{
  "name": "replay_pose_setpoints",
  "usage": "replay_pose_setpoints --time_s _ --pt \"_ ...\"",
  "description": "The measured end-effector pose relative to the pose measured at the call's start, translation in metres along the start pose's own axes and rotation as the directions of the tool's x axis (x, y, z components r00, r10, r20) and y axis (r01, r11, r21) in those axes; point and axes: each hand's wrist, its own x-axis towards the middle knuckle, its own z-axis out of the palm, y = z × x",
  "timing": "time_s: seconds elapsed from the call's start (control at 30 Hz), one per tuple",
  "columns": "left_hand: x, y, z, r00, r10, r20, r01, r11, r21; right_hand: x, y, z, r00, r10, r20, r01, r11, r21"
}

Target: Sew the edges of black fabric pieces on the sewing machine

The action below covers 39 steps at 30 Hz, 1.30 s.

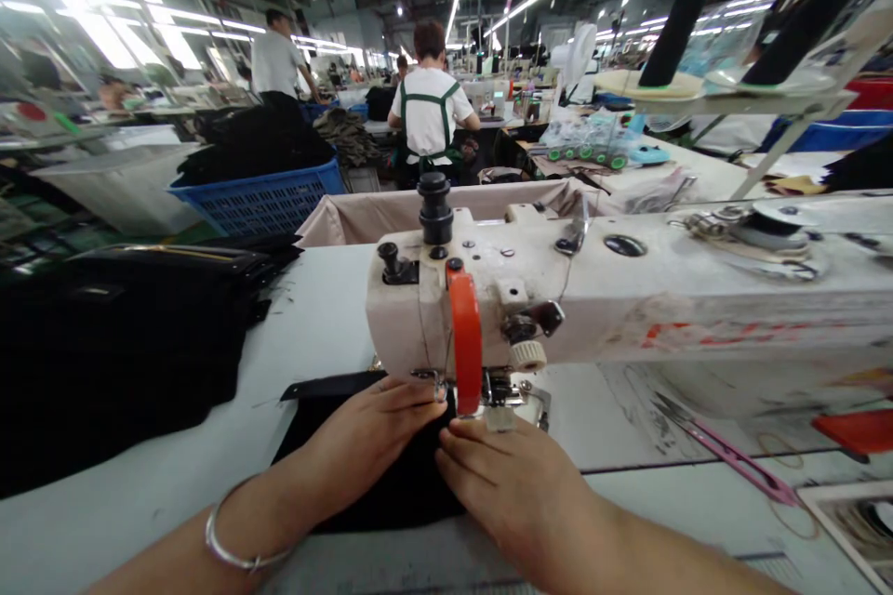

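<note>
A black fabric piece lies on the sewing machine bed, its front part beneath the needle area of a white sewing machine. My left hand rests on it, fingers stretched forward and flat, tips close to the needle bar. From the other side, my right hand lies on the fabric's right edge, fingers extended and pressing down just in front of the presser foot. An orange guard hangs between the two hands and hides part of the needle. The stitching point itself is hidden.
Stacked black garments lie at the left. Pink-handled thread snips and a red object sit at the right. Behind the machine are a cloth-lined bin, a blue basket, black thread cones and a co-worker.
</note>
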Motion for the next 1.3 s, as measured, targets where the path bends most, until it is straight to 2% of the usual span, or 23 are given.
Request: replay_pose_setpoints --time_s 0.17,0.3,0.63,0.77,0.87,0.97,1.03,1.1,1.13,1.2,1.3 --pt "-0.001 -0.001 0.003 1.000 -0.003 -0.014 0.003 1.000 0.006 0.000 -0.002 -0.004 0.998 -0.005 0.066 0.005 1.000 -0.003" --pt "-0.001 -0.004 0.006 1.000 0.000 -0.029 0.001 1.000 0.011 0.001 -0.003 -0.006 0.997 0.006 0.073 -0.006 1.000 -0.011" --pt "-0.001 -0.006 0.004 1.000 0.015 0.003 -0.015 1.000 0.013 -0.001 -0.003 -0.002 0.998 0.025 -0.058 -0.024 1.000 0.016" --pt "0.002 -0.007 0.004 1.000 -0.013 -0.009 0.013 0.999 -0.035 -0.002 0.001 0.000 0.999 0.026 -0.047 -0.024 0.999 0.046" --pt "0.002 -0.009 0.004 0.999 0.008 -0.033 -0.011 0.997 -0.081 0.000 0.003 -0.019 0.999 0.039 0.019 -0.041 0.987 0.153" --pt "0.002 -0.013 0.004 1.000 0.027 -0.005 -0.027 0.995 -0.092 0.001 0.004 -0.056 0.991 0.104 0.082 -0.124 0.946 0.301" --pt "0.003 -0.015 0.004 0.999 0.038 0.001 -0.038 0.997 -0.073 -0.002 0.008 -0.079 0.965 0.168 0.201 -0.228 0.916 0.330" --pt "0.005 -0.015 0.000 0.999 0.050 -0.010 -0.051 0.998 -0.046 -0.006 0.016 -0.090 0.921 0.211 0.328 -0.309 0.907 0.285" --pt "0.006 -0.013 -0.004 0.999 0.052 -0.005 -0.052 0.998 -0.031 -0.008 0.021 -0.090 0.905 0.224 0.361 -0.325 0.912 0.249" --pt "0.005 -0.003 -0.013 0.999 0.040 0.035 -0.040 0.999 0.006 -0.011 0.033 -0.078 0.901 0.255 0.352 -0.332 0.926 0.180" --pt "-0.003 0.023 -0.024 0.998 0.025 0.063 -0.030 0.997 0.066 -0.011 0.046 -0.048 0.917 0.346 0.198 -0.371 0.922 0.106"
